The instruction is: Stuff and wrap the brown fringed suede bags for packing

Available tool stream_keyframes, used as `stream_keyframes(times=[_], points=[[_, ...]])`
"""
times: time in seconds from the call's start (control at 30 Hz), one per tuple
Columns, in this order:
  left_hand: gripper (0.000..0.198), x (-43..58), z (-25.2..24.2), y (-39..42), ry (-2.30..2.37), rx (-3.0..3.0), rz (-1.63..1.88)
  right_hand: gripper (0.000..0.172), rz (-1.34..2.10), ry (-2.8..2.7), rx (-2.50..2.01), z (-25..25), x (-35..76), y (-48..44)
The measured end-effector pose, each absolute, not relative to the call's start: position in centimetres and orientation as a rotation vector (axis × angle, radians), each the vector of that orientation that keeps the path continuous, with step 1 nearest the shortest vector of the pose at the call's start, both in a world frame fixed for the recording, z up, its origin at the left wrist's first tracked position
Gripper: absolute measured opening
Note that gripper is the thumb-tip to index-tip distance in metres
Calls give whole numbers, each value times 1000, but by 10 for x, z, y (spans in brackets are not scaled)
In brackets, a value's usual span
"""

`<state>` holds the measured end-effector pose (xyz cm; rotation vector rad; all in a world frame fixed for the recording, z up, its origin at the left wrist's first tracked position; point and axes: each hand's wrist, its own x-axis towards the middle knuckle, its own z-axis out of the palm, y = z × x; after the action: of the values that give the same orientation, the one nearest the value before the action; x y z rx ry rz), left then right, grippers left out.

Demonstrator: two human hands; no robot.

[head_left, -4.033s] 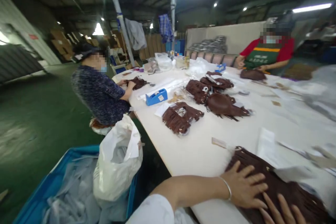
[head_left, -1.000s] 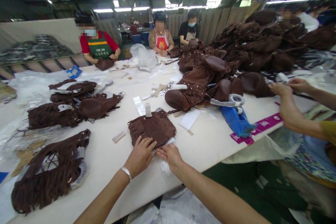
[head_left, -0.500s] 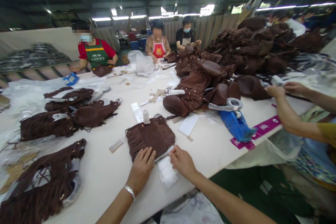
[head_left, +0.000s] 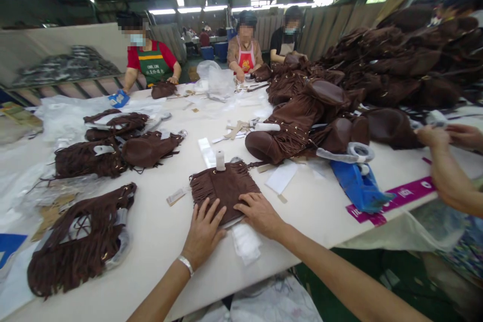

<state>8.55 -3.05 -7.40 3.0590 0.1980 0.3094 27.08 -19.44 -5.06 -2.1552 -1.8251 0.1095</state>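
Observation:
A dark brown fringed bag (head_left: pixel 226 188) lies flat on the white table in front of me. My left hand (head_left: pixel 206 226) rests on its lower left part with the fingers spread. On its lower right edge lies my right hand (head_left: pixel 258 211), fingers stretched out over the leather. A white wrapped piece (head_left: pixel 220 160) stands at the bag's top edge. Thin white sheets (head_left: pixel 245 242) stick out from under the right hand, below the bag. To the left of the bag is a small paper tag (head_left: pixel 175 196).
More fringed bags (head_left: pixel 85 241) lie at the left, and a large heap of brown bags (head_left: pixel 407 60) fills the right. A blue tape dispenser (head_left: pixel 356 186) sits on purple tape (head_left: pixel 409 192). A co-worker's hands (head_left: pixel 439 136) work at the right; three people stand across the table.
My right hand has gone from pinching at the bag's lower right corner to lying flat on the bag. The left hand's fingers have spread. The view has turned slightly left.

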Motion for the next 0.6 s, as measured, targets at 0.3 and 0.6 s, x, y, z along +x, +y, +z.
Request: stream_keyframes(times=[0.3, 0.6], points=[[49, 84, -88, -24, 185, 3000, 330, 40, 171, -1900, -2142, -48, 282, -190], [50, 80, -86, -33, 220, 3120, 384, 38, 114, -1890, -2129, -51, 281, -192]])
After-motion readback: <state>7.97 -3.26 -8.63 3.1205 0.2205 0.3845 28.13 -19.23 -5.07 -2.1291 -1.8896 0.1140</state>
